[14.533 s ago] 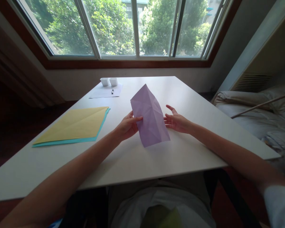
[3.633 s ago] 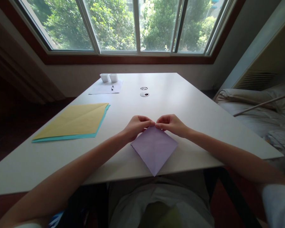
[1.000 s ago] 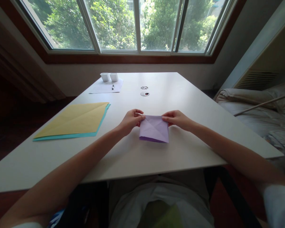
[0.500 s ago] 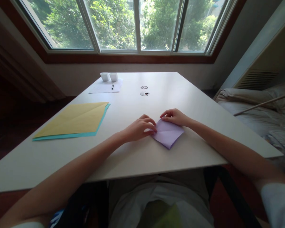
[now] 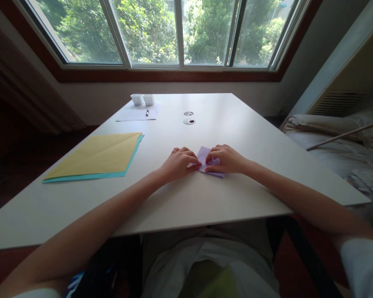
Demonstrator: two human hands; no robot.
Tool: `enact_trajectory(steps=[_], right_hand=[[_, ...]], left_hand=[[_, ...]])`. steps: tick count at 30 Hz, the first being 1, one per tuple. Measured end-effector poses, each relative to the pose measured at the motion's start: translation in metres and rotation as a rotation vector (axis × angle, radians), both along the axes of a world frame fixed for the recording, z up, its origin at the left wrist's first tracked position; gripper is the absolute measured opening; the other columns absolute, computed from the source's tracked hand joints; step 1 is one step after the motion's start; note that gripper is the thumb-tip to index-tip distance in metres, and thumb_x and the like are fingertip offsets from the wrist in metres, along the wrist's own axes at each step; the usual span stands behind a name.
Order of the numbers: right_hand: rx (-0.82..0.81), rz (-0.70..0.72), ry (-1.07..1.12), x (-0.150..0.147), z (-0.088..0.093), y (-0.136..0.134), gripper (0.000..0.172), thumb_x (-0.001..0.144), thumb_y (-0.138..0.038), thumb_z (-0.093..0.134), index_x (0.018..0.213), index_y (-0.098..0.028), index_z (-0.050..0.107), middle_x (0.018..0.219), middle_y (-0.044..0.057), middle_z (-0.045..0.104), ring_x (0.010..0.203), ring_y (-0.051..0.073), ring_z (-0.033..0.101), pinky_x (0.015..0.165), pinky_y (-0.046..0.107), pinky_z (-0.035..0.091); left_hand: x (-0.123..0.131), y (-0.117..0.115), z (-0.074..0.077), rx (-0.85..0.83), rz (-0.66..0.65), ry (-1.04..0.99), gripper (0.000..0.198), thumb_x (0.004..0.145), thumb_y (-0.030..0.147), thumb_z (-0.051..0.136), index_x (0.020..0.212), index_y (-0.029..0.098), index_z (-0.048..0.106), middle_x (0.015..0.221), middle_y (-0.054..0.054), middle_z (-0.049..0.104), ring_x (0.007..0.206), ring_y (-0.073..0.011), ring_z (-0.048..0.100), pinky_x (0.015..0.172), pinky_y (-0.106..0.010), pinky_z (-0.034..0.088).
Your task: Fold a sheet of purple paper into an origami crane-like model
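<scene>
A folded sheet of purple paper (image 5: 204, 153) lies on the white table in front of me, its near edge running almost straight across. At its left end, my left hand (image 5: 180, 164) pinches the corner between thumb and fingers. My right hand (image 5: 227, 159) covers the right part of the sheet, with curled fingers and thumb gripping and pressing the fold. Beneath that hand, part of the paper is hidden.
To the left, a yellow sheet (image 5: 96, 153) lies over a turquoise one (image 5: 90, 178). Farther back, two small white cups (image 5: 143, 99) and a pen (image 5: 147, 112) rest on white paper (image 5: 130, 114). Round cable-hole covers (image 5: 189, 121) sit mid-table.
The purple paper's near corner has been folded up and away from me, making the sheet smaller. My right hand has come down from the top corner onto the fold; my left shifted slightly left.
</scene>
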State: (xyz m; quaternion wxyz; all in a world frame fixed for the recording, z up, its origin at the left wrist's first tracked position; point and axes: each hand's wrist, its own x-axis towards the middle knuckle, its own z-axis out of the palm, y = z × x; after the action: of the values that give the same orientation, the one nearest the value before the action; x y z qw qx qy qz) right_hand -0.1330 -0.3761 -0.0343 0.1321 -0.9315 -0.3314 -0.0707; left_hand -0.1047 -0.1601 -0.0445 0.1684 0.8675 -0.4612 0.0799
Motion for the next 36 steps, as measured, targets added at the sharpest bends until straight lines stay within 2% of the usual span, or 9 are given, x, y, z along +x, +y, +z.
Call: enact_trajectory(steps=[4,9,15,19,22,25,28,32,36], right_hand=[[-0.023,-0.009,-0.002,0.0,0.001,0.001,0.039,0.073,-0.056,0.058,0.088,-0.02,0.065,0.087,0.007,0.065,0.084,0.022,0.056,0.076,0.033,0.034],[-0.055,0.062,0.095,0.0,0.008,-0.005,0.038,0.071,-0.051,0.063,0.099,-0.024,0.064,0.098,0.006,0.063,0.091,0.023,0.054,0.08,0.035,0.035],[-0.041,0.112,0.259,-0.004,0.012,-0.026,0.054,0.064,-0.051,0.069,0.112,-0.029,0.059,0.116,0.007,0.054,0.105,0.026,0.045,0.089,0.039,0.034],[-0.023,0.111,0.278,0.0,0.011,-0.042,0.044,0.068,-0.047,0.067,0.108,-0.029,0.062,0.115,0.006,0.053,0.107,0.026,0.044,0.093,0.041,0.034],[-0.019,0.081,0.224,0.007,0.006,-0.051,0.03,0.076,-0.041,0.061,0.102,-0.028,0.066,0.111,0.007,0.055,0.105,0.025,0.046,0.09,0.04,0.037],[-0.024,0.055,0.116,0.012,0.0,-0.054,0.024,0.081,-0.035,0.056,0.1,-0.026,0.067,0.104,0.008,0.058,0.097,0.023,0.051,0.085,0.039,0.04],[-0.025,0.047,-0.028,0.012,-0.003,-0.051,0.023,0.084,-0.031,0.053,0.1,-0.024,0.067,0.101,0.009,0.06,0.093,0.022,0.053,0.082,0.038,0.042],[-0.016,0.123,-0.13,0.004,-0.004,-0.037,0.025,0.086,-0.03,0.051,0.105,-0.023,0.064,0.108,0.009,0.06,0.097,0.021,0.054,0.085,0.036,0.041],[-0.036,0.226,-0.154,-0.001,-0.005,-0.023,0.027,0.088,-0.03,0.047,0.111,-0.024,0.061,0.116,0.006,0.061,0.109,0.02,0.052,0.093,0.037,0.035]], left_hand=[[0.001,0.0,0.0,0.021,-0.005,-0.008,0.019,0.083,0.033,0.053,0.086,0.025,0.07,0.096,-0.003,0.067,0.097,-0.0219,0.051,0.077,-0.033,0.027],[0.001,0.001,0.001,0.029,-0.005,0.019,0.02,0.084,0.034,0.052,0.089,0.027,0.069,0.1,-0.003,0.066,0.1,-0.0225,0.05,0.081,-0.034,0.029],[0.0,0.002,0.002,0.055,0.004,0.033,0.021,0.085,0.033,0.048,0.091,0.027,0.068,0.115,-0.002,0.062,0.111,-0.0245,0.048,0.089,-0.04,0.032],[-0.004,0.003,0.005,0.071,-0.004,0.013,0.021,0.085,0.032,0.048,0.08,0.021,0.066,0.122,-0.004,0.058,0.12,-0.028,0.043,0.093,-0.044,0.034],[-0.004,0.008,0.008,0.058,-0.107,0.055,0.021,0.085,0.029,0.049,0.076,0.02,0.066,0.115,-0.005,0.062,0.113,-0.0242,0.05,0.093,-0.039,0.037],[-0.001,0.015,0.009,0.044,-0.212,0.141,0.02,0.084,0.025,0.05,0.091,0.023,0.069,0.112,-0.007,0.062,0.102,-0.0188,0.058,0.09,-0.031,0.042],[0.004,0.021,0.009,0.026,-0.246,0.161,0.023,0.083,0.025,0.053,0.101,0.024,0.067,0.115,-0.008,0.06,0.102,-0.0182,0.057,0.088,-0.029,0.044],[0.005,0.023,0.009,0.052,-0.257,0.072,0.023,0.085,0.026,0.053,0.103,0.024,0.067,0.111,-0.007,0.062,0.095,-0.0177,0.059,0.084,-0.028,0.045],[0.004,0.022,0.009,0.123,-0.273,-0.068,0.025,0.089,0.027,0.047,0.106,0.026,0.066,0.106,-0.005,0.065,0.089,-0.017,0.06,0.081,-0.029,0.044]])
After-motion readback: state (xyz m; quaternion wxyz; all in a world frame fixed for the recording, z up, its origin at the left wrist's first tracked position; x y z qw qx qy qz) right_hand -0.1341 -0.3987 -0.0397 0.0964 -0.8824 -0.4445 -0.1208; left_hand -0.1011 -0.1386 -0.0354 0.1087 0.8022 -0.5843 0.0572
